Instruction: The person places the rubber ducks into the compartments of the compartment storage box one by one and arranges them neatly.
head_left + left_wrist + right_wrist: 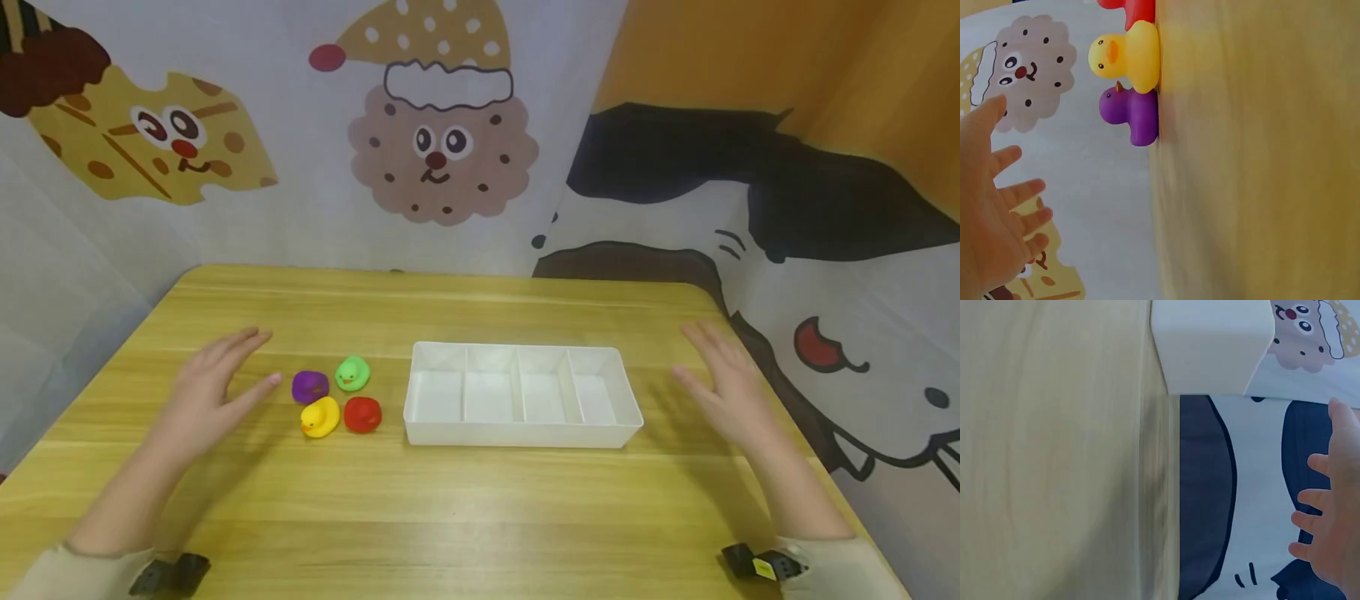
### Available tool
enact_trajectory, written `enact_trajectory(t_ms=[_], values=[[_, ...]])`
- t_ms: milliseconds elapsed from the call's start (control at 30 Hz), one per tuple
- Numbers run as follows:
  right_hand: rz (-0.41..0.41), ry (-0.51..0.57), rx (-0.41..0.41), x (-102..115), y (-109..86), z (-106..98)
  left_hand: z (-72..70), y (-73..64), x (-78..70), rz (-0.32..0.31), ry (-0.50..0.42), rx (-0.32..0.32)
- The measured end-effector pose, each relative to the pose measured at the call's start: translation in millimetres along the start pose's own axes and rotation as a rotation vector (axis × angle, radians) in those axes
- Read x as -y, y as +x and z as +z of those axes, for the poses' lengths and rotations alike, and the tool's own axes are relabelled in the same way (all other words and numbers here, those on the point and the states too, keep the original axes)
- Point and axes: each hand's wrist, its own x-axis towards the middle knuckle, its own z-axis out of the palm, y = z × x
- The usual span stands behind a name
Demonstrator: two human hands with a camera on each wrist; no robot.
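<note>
The white tray (pixel 517 435) stands in front of you on the tabletop (pixel 450 517). Just left of the tray sit four toy ducks: the green duck (pixel 352 374) and red duck (pixel 363 415) nearer it, the purple duck (pixel 310 387) and yellow duck (pixel 320 417) farther from it. From your head view the purple duck's head and the red duck's face are hard to make out, and you cannot tell whether the ducks touch.

Your left grip (pixel 212 387) is wide, farther left of the tray than the ducks, its thumb near the purple duck. Your right grip (pixel 723 387) is wide too, to the right of the tray and apart from it. Your sleeves (pixel 75 575) are cut off on the near side of the tray.

Your left wrist view gives you the purple duck's eye and beak and the yellow duck's face; the red duck is cropped at the top, and the green one shows in the head view alone. Your right wrist view shows one end of the tray, cropped, its outer wall hiding the four compartments that the head view shows. Each wrist view separates fingers that overlap from above, though it crops the hand.
</note>
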Motion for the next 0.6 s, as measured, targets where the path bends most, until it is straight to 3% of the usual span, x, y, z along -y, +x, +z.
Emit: enact_trajectory(t_ms=[267,600], values=[[-0.024,0.145,-0.019,8.8,-0.9,14.9,5.1,-4.8,-4.1,-0.042,-0.190,0.017],[0.026,0.341,0.046,19.6,-3.5,27.9,19.0,-12.3,-0.7,-0.037,-0.274,0.114]])
